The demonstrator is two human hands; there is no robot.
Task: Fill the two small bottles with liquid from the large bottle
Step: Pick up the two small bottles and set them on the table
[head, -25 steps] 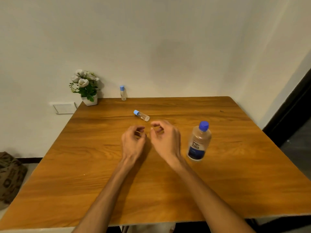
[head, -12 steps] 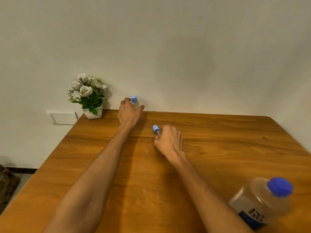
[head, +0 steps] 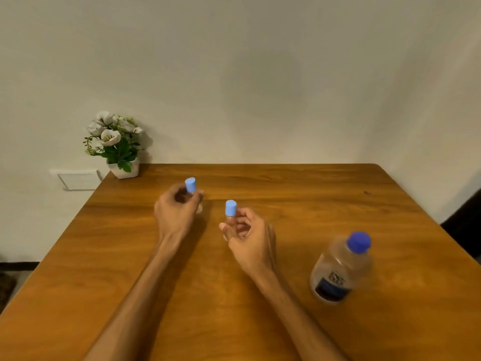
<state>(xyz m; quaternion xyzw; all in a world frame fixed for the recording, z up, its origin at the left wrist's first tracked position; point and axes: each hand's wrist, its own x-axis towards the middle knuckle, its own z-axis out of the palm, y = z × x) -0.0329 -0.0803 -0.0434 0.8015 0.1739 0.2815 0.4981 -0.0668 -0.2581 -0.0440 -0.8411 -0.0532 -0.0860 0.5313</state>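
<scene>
My left hand (head: 177,212) grips one small clear bottle (head: 190,185) with a light blue cap, held upright above the wooden table (head: 286,194); my fingers hide most of its body. My right hand (head: 248,237) holds the second small bottle (head: 230,208), also capped in light blue and upright, its glass body pinched between my fingertips. The large clear bottle (head: 341,269) with a dark blue cap and a dark label stands on the table to the right of my right hand, untouched.
A small white pot of white flowers (head: 115,144) sits at the table's far left corner against the wall. A white wall socket plate (head: 78,179) is left of the table. The table's right edge drops to a dark floor.
Both hands have drawn back from the far side of the table, each lifting a small bottle and bringing it toward me. The large bottle has stayed standing.
</scene>
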